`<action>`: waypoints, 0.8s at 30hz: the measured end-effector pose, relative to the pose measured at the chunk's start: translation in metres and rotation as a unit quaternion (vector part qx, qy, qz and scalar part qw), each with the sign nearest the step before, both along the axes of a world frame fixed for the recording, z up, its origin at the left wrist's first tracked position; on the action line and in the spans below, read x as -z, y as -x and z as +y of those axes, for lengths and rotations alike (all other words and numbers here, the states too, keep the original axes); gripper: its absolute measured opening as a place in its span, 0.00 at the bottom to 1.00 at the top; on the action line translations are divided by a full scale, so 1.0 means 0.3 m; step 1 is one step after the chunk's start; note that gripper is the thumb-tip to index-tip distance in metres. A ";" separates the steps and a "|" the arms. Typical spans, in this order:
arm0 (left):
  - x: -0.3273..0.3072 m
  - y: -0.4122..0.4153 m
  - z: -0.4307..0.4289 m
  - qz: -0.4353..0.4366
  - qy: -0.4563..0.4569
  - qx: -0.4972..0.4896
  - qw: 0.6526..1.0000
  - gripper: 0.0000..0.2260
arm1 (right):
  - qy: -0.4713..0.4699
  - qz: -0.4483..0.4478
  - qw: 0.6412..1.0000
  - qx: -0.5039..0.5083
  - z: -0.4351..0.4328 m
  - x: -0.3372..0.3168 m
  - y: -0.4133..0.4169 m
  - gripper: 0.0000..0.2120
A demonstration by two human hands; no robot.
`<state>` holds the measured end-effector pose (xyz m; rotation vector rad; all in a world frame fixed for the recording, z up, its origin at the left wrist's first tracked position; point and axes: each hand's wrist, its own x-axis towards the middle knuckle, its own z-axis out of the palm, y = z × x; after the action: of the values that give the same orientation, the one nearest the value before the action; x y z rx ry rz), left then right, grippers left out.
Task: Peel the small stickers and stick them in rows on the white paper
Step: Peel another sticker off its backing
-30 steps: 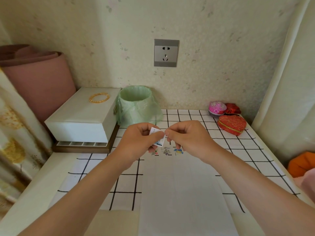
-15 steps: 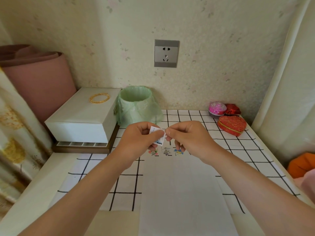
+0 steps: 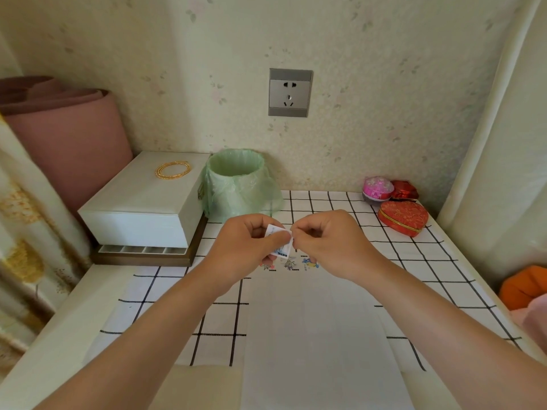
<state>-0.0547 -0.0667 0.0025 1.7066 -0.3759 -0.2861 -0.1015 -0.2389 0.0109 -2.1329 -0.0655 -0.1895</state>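
Holding a small sticker slip (image 3: 280,249) in the air just above the far edge of the white paper (image 3: 310,335), I am in the middle of a peel. My left hand (image 3: 245,250) pinches the slip, with the thumb pressed across its face and the fingers curled behind it. My right hand (image 3: 328,244) has its thumb and forefinger tips closed on the slip's right edge, and the other fingers are curled in. I cannot tell whether the sticker has begun to lift from its backing, because my fingertips cover that edge.

What is done: 3 stickers (image 3: 289,263) lie in 1 row along the paper's far edge, close beside each other. The row runs from near the far-left corner towards the middle. My hands hang just above them and hide part of the row.

What is left: the space to the right of those 3 on the same row is unfilled. I see no stickers on all the paper nearer to me. I judge the task to be at an early stage, with this slip likely the 4th piece, due to go just right of the row.

I see no other sticker supply near the paper, so I cannot say how many remain. A green-lined bin (image 3: 236,179) stands beyond the paper's far-left corner. It could plausibly take the spent backing.
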 end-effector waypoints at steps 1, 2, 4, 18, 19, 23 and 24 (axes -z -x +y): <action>0.000 -0.002 0.002 0.003 0.002 0.002 1.000 0.02 | -0.013 0.006 1.000 0.000 -0.002 -0.002 -0.002 0.10; 0.000 -0.004 0.004 0.006 0.002 0.004 1.000 0.02 | -0.028 0.014 1.000 0.001 -0.003 -0.004 -0.003 0.10; 0.001 -0.006 0.009 0.013 0.004 0.008 1.000 0.02 | -0.063 0.026 0.998 0.002 -0.002 -0.007 -0.005 0.09; 0.021 0.017 -0.017 -0.070 -0.047 -0.086 0.993 0.03 | -0.045 -0.037 0.994 0.092 0.039 0.037 -0.016 0.12; 0.021 0.018 -0.018 -0.050 -0.039 -0.086 0.994 0.03 | -0.029 -0.047 0.994 0.094 0.038 0.041 -0.016 0.12; 0.015 0.027 -0.025 -0.012 -0.023 -0.100 0.995 0.02 | 0.038 -0.077 0.992 0.090 0.038 0.052 -0.015 0.10; 0.012 0.028 -0.026 -0.006 -0.022 -0.101 0.995 0.02 | 0.045 -0.081 0.992 0.087 0.038 0.053 -0.015 0.11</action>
<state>-0.0630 -0.0744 -0.0012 1.7753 -0.2035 -0.1365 -0.0969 -0.2273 -0.0052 -2.2101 0.0189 -0.4700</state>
